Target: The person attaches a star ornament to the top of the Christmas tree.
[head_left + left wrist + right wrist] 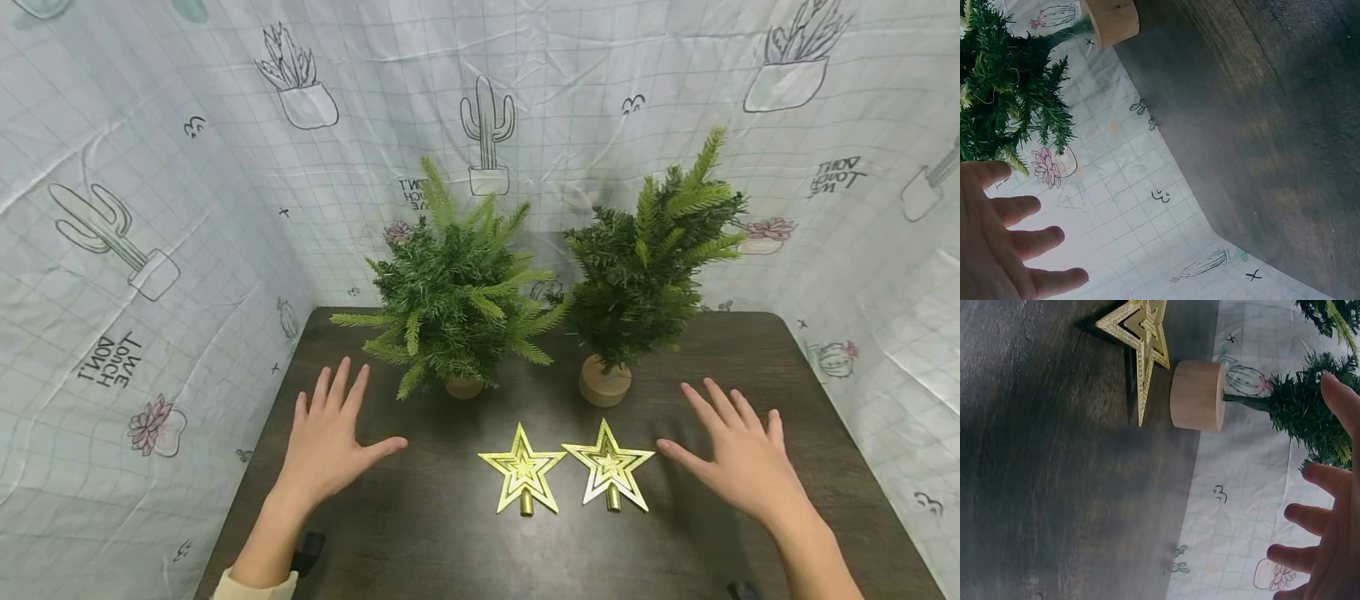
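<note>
Gold stars are lying on the desk, nearer than the trees; left hand and right hand, outspread, are holding nothing. Pinching the sockets would likely be giving steadiest control.

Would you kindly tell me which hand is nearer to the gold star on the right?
Right: the right hand is just to the right of that star; the left hand is farther away, to its left, beyond the other gold star.
</note>
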### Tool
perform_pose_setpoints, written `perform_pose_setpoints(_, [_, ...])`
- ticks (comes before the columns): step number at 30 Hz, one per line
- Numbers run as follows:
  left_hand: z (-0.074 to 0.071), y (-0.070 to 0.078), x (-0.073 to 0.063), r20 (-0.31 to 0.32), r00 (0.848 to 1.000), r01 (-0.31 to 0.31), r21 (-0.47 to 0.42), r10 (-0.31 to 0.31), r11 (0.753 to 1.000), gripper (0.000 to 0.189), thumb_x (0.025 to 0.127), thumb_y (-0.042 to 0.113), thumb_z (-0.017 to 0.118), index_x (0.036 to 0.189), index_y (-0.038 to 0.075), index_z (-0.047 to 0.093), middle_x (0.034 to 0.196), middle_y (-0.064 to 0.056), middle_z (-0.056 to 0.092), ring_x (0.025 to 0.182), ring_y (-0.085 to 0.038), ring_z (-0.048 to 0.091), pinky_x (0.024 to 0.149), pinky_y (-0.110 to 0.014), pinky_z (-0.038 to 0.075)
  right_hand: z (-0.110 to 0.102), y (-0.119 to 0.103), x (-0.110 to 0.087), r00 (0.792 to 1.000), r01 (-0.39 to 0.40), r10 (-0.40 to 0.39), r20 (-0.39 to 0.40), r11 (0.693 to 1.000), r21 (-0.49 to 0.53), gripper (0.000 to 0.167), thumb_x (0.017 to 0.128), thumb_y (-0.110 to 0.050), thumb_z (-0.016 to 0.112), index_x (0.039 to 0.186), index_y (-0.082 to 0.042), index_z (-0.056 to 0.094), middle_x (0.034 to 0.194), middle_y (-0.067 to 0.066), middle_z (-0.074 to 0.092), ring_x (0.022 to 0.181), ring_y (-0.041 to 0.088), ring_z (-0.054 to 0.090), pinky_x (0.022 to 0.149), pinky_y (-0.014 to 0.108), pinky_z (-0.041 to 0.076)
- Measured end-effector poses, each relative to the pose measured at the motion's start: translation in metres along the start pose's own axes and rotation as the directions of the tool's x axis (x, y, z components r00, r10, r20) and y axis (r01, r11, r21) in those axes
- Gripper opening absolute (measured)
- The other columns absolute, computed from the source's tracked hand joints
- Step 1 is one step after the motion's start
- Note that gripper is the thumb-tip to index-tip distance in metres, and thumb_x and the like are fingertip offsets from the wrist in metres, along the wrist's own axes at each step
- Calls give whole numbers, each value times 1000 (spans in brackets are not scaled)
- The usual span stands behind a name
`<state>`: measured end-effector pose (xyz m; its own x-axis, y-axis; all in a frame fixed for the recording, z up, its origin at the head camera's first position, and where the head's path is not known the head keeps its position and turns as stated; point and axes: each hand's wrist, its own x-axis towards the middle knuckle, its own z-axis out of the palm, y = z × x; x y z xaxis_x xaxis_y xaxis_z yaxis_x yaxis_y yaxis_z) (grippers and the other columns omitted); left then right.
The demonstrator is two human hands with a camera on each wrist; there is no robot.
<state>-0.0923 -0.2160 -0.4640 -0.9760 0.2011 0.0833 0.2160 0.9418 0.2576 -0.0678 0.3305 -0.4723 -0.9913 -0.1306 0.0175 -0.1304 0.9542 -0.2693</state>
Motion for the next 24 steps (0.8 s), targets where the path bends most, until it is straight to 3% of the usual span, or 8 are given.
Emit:
perform_pose_setpoints(10, [8, 4, -1, -1, 1000, -9, -56, 9, 998, 116, 82, 87, 58, 168, 18, 22, 172, -11, 16, 156, -41, 14, 116, -70, 17, 9, -1, -3, 997, 57, -57, -47, 998, 8, 96, 91, -64, 70, 166, -20, 30, 163, 24, 32, 140, 54, 32, 109, 81, 1])
perform_pose_setpoints(14, [6, 6, 0, -76, 997, -21, -106, 12, 994, 110, 84, 82, 63, 166, 16, 30, 169, -10, 27, 149, -40, 33, 111, -65, 32, 15, 0, -4, 995, 80, -78, -54, 996, 25, 93, 90, -62, 74, 162, -17, 37, 157, 25, 40, 134, 56, 40, 109, 79, 13])
perform_pose_setpoints(18, [3, 9, 1, -184, 983, -33, -153, 4, 988, 103, 85, 73, 71, 163, 16, 36, 164, -7, 38, 134, -37, 50, 91, -59, 50, 21, 1, -5, 995, 96, -95, -44, 995, 31, 91, 88, -60, 77, 158, -12, 44, 153, 24, 45, 128, 57, 47, 101, 76, 29])
perform_pose_setpoints(21, [-1, 11, 3, -258, 966, -32, -203, -22, 979, 99, 85, 66, 77, 163, 20, 37, 159, -5, 45, 102, -25, 65, 63, -46, 53, 24, 0, -7, 995, 99, -98, -24, 994, 52, 89, 87, -58, 79, 155, -10, 47, 150, 24, 48, 125, 56, 51, 94, 73, 39])
perform_pose_setpoints(24, [-5, 13, 5, -332, 942, -53, -264, -39, 963, 96, 85, 58, 80, 163, 23, 37, 153, -3, 52, 64, -10, 56, 45, -33, 39, 28, -1, -10, 997, 77, -79, 12, 994, 83, 88, 87, -58, 80, 154, -10, 48, 149, 22, 49, 124, 54, 54, 87, 71, 45])
